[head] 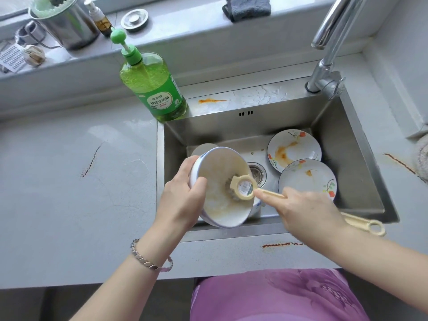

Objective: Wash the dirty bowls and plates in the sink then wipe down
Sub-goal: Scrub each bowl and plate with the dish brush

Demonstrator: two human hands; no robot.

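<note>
The right hand (303,210) grips the brush (243,187), its handle running right toward the wrist, head inside the bowl (222,188). The left hand (183,198) holds that bowl tilted, mouth rightward, above the sink (347,144); 2 dirty plates (294,149) lie beyond.

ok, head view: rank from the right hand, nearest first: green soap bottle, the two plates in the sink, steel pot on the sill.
From the right hand:
1. Front plate, in the sink just beyond the hand.
2. Back plate, behind it, toward the sink's rear wall.
3. Green soap bottle, at the sink's back-left corner.
4. Steel pot, far left on the sill.
</note>
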